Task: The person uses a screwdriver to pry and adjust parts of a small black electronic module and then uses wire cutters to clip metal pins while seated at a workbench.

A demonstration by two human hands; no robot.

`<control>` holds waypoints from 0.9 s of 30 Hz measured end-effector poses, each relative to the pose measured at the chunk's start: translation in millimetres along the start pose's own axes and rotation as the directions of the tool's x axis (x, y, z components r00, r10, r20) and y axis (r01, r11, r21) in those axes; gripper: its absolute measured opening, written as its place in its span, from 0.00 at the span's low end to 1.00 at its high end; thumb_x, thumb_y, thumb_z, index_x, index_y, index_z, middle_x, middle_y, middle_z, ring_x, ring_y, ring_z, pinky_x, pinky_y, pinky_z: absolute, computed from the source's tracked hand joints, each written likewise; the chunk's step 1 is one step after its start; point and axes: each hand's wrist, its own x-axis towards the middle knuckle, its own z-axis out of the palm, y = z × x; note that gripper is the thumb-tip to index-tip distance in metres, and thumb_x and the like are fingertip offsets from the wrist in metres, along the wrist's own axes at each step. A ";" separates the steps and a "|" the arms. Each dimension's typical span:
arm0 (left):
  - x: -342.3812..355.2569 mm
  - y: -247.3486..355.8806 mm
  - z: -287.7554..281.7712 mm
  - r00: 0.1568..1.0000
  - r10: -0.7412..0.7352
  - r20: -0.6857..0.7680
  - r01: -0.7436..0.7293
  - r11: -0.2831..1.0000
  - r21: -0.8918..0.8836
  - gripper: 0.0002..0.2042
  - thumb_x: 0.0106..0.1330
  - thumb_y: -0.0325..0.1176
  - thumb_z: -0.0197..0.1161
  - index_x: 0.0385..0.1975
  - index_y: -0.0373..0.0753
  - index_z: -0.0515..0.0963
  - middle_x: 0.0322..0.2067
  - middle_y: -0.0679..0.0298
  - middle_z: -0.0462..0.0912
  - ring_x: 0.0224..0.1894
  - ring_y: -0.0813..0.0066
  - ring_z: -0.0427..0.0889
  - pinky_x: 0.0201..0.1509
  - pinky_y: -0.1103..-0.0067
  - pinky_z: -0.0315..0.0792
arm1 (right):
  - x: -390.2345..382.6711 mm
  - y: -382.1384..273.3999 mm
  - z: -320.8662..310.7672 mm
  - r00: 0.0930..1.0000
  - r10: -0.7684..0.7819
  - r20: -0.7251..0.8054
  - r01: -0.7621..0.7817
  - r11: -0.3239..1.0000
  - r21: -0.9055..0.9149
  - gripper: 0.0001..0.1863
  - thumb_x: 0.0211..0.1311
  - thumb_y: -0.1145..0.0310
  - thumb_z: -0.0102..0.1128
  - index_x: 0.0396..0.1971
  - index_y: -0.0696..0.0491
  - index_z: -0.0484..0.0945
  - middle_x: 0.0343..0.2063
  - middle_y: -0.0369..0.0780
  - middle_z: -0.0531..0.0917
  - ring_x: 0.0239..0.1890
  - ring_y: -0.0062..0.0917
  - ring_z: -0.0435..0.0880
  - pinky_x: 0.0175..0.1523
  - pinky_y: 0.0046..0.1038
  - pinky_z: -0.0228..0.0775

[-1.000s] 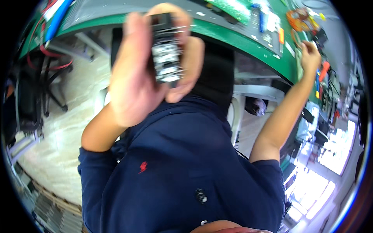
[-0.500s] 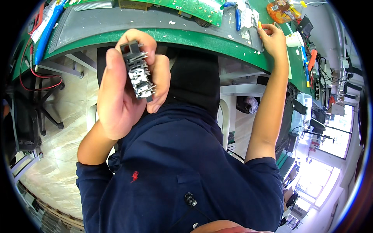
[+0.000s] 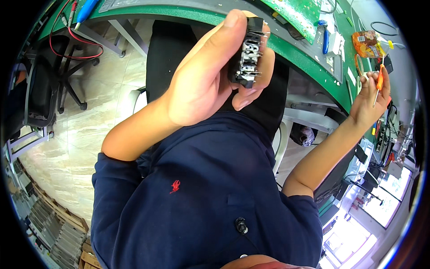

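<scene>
1. The left hand [image 3: 206,85] is closed around a small black electrical part [image 3: 249,54] with rows of metal pins. The thumb lies along its top edge and the fingers curl under its far side, so the pinned face is turned toward the camera; that hold seems meant to keep the contacts open to view and reach.

2. The part is raised off the tabletop [image 3: 286,45], in the air just in front of the green edge and above the person's dark blue shirt [image 3: 201,188]. It touches nothing but the left hand.

3. The right hand [image 3: 369,96] is well to the right of the part, out over the tabletop's right end. Its fingers are pinched on a thin screwdriver with an orange handle [image 3: 380,80], shaft pointing down, the tool held upright between thumb and fingertips as one holds a fine tool ready for use.

4. Beyond the part, on the tabletop, lies a green circuit board [image 3: 300,11]. To the right of the part, near the right hand, are a blue-handled tool [image 3: 325,40] and an orange packet [image 3: 367,42].

5. Far left of the part, a blue tool [image 3: 87,9] and red wires [image 3: 71,40] hang off the tabletop's left end, above a black office chair [image 3: 49,85] on the pale tiled floor [image 3: 89,134].

6. The forearms spread wide apart, one hand keeping the part near the face, the other with the tool.
</scene>
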 end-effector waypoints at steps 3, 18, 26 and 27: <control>2.0 -2.7 0.5 0.999 -0.006 0.036 0.006 1.000 -0.019 0.24 0.71 0.57 0.28 0.36 0.39 0.58 0.14 0.66 0.61 0.13 0.80 0.59 0.16 0.85 0.57 | -11.6 20.8 -4.0 0.981 -0.126 -0.147 0.056 0.912 -0.407 0.17 0.61 0.69 0.59 0.47 0.62 0.74 0.39 0.41 0.79 0.39 0.20 0.76 0.44 0.21 0.69; 4.3 -23.7 -1.2 0.998 -0.029 0.057 0.031 0.999 -0.043 0.20 0.73 0.53 0.30 0.35 0.40 0.56 0.15 0.67 0.60 0.13 0.81 0.58 0.16 0.86 0.57 | -35.6 -24.6 13.9 0.901 -0.396 -0.175 0.223 0.772 -0.595 0.22 0.71 0.59 0.43 0.47 0.65 0.74 0.31 0.46 0.83 0.34 0.23 0.81 0.40 0.23 0.69; 4.2 -23.7 -0.5 0.996 -0.043 0.083 0.043 0.999 -0.006 0.22 0.72 0.55 0.30 0.35 0.40 0.57 0.13 0.66 0.60 0.12 0.80 0.58 0.16 0.85 0.57 | -65.1 -19.0 2.2 0.920 -0.181 -0.348 0.008 0.896 -0.445 0.18 0.71 0.64 0.42 0.50 0.62 0.71 0.32 0.46 0.84 0.32 0.25 0.81 0.38 0.20 0.65; 1.1 -22.8 3.3 0.997 -0.068 0.032 0.067 0.998 0.021 0.22 0.72 0.55 0.30 0.35 0.39 0.57 0.13 0.65 0.60 0.12 0.80 0.59 0.16 0.86 0.58 | -64.4 -22.8 5.5 0.933 -0.260 -0.251 0.063 0.801 -0.595 0.17 0.70 0.66 0.43 0.51 0.62 0.71 0.32 0.46 0.84 0.32 0.26 0.81 0.41 0.23 0.67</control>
